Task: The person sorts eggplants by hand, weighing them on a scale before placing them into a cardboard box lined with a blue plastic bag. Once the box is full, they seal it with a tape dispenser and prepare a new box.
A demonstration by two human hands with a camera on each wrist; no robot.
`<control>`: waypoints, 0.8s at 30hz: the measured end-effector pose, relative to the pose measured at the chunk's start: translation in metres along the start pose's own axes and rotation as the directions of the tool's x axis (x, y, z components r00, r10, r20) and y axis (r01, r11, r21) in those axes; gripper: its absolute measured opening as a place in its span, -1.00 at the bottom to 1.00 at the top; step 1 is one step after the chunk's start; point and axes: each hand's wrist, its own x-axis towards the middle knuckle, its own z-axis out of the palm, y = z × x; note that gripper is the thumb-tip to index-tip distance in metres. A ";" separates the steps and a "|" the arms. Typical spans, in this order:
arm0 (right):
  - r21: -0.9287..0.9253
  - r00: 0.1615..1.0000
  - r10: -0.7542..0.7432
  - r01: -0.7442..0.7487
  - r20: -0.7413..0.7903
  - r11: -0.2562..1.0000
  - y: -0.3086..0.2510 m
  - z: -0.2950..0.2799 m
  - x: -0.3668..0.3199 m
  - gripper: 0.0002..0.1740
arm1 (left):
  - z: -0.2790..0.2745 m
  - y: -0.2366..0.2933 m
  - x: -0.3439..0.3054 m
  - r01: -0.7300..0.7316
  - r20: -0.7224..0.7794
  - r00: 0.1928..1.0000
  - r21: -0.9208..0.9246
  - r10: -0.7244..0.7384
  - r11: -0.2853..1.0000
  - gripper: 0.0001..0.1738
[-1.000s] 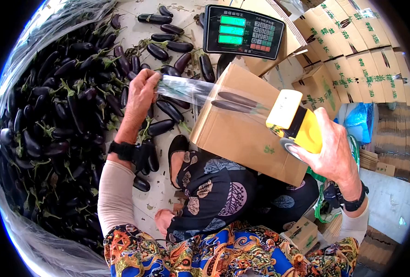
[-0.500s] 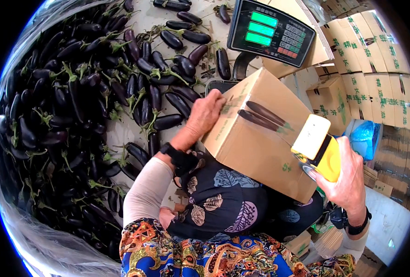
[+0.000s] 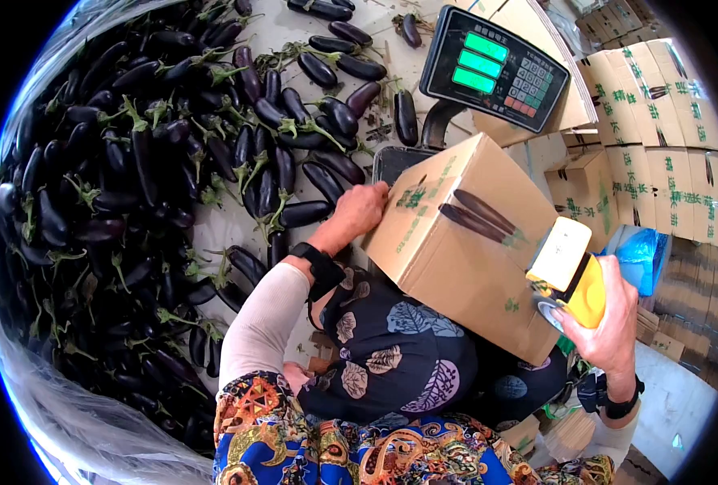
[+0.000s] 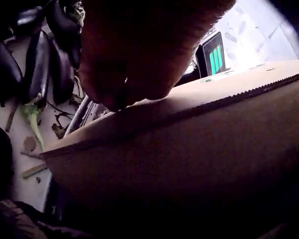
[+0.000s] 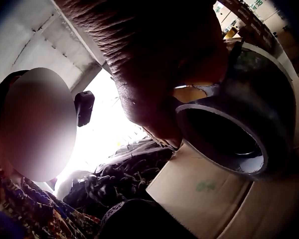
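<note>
Item 1: L hand (image 3: 360, 214). My fingers rest on the upper L edge of the carton (image 3: 456, 271), tips down on the cardboard (also in L wrist view). Not clenched, nothing grasped; just pressing.

Item 2: R hand (image 3: 609, 323). Clenched round the tape dispenser (image 3: 589, 291), yellow w/ pale top; thumb by the roll end. Dispenser sits at the R end of the carton; exact contact w/ the cardboard, can't tell.

Item 3: carton, 1 pc. Brown, tilted, btwn my two hands & by my lap. Green print on L panel; eggplant picture & small green mark on the broad panel.

Item 4: scale display (image 3: 494, 69), blk w/ 3 green readouts & keypad, beyond the carton. Blk arm below it; dark scale base (image 3: 388, 164) just beside carton's far L edge.

Item 5: eggplant heap (image 3: 92, 202), dk purple, green stems, to my L; more loose ones on the pale floor btwn heap & scale. Clear plastic sheeting (image 3: 60, 412) along heap's outer side.

Item 6: printed boxes (image 3: 658, 137), stacked, far R. Blue bag (image 3: 640, 257) just past my R hand.

Item 7: worn: dk leaf-print trousers (image 3: 391, 339), multicolor top (image 3: 359, 453), blk strap (image 3: 318, 271) on L wrist, another on R.
</note>
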 end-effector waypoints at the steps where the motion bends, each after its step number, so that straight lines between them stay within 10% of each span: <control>1: 0.012 1.000 -0.004 0.004 0.001 1.000 0.001 0.000 0.000 -0.43 | -0.002 0.003 0.004 -0.035 -0.090 0.996 -0.086 0.027 0.996 -0.73; 4: 0.023 1.000 -0.015 0.015 -0.009 1.000 0.005 0.001 -0.001 -0.41 | -0.014 0.042 0.020 -0.171 -0.333 0.940 -0.656 -0.078 0.735 -0.60; 7: 0.050 1.000 -0.014 0.014 -0.017 0.999 0.012 0.002 -0.001 -0.41 | 0.021 0.010 0.041 -0.632 -0.498 0.657 0.045 0.566 0.774 -0.62; 9: 0.098 0.999 -0.005 0.009 -0.043 0.995 0.012 0.004 -0.004 -0.42 | 0.014 0.001 0.033 -0.246 -0.113 0.955 0.222 0.275 0.944 -0.66; 11: 0.039 0.999 -0.031 0.033 -0.043 0.999 0.013 0.002 -0.006 -0.40 | 0.000 0.007 0.037 -0.156 -0.302 0.939 0.043 0.162 0.987 -0.70; 14: 0.070 0.997 -0.048 0.053 -0.063 0.996 0.014 0.004 -0.006 -0.39 | -0.088 0.111 0.004 -0.436 -0.492 0.831 -0.286 0.259 0.854 -0.64; 24: 0.006 0.994 -0.100 0.100 -0.043 0.995 0.012 -0.003 -0.003 -0.36 | -0.083 0.192 -0.005 -0.417 -0.255 0.723 0.580 0.642 0.700 -0.49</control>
